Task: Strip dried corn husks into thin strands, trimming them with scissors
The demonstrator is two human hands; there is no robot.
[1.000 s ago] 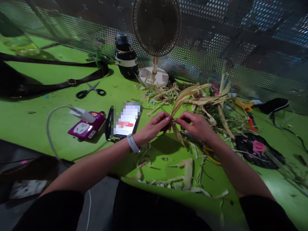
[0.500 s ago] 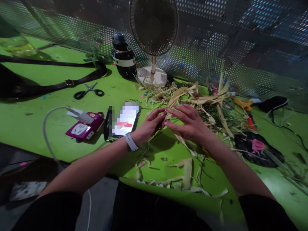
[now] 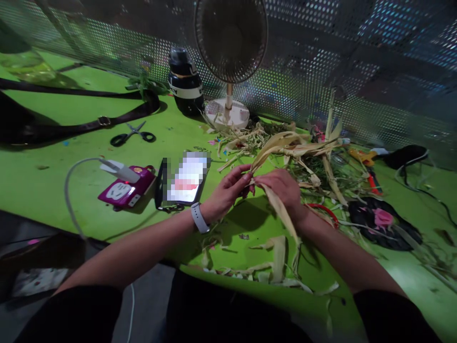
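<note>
Pale dried corn husk strips (image 3: 268, 147) rise from between my hands, and another husk length (image 3: 279, 208) hangs down below them toward the table. My left hand (image 3: 233, 186) pinches the husk between thumb and fingers. Close against it, my right hand (image 3: 280, 190) is closed, its fingertips meeting the husk at the same spot. Its fingers partly hide the point where the strips meet. Beyond the hands lies a tangled heap of dry husks and green stalks (image 3: 314, 166).
A phone (image 3: 187, 178), a purple power socket (image 3: 126, 188) with a charger and open scissors (image 3: 133, 135) lie to the left. A fan (image 3: 228, 112) and dark bottle (image 3: 185, 85) stand behind. At right are a black disc with a pink flower (image 3: 383, 217) and a glue gun (image 3: 360, 156).
My right hand's spread fingers have closed in at the husk and moved slightly lower. The husk strips now stand out above and below my hands, and a red curved handle shows beside my right wrist.
</note>
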